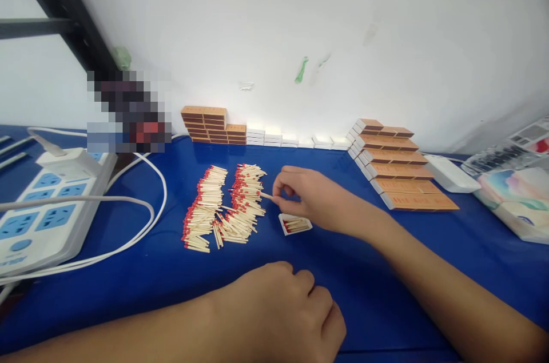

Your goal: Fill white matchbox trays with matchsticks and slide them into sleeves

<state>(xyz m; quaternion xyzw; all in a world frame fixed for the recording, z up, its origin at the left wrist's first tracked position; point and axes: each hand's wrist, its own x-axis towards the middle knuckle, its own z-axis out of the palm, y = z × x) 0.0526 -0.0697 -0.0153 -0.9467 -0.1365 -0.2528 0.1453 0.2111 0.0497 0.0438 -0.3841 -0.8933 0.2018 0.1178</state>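
Observation:
Between the thumb and forefinger of my right hand (302, 194) is a matchstick (266, 196), its head end at the edge of a pile of red-tipped matches (246, 208). A second pile of matches (203, 208) lies just to the left. Below my right hand sits a small white matchbox tray (309, 227) with several matches inside. My left hand (278, 311) rests at the front, its fingers curled; what they hold, if anything, is hidden.
Brown matchboxes (203, 123) stand stacked against the wall, with white trays (272, 137) beside them. More matchboxes (394, 171) rise in steps at right, near a white adapter (452, 173) and a tissue pack (514, 203). A power strip (81, 220) with cables lies left.

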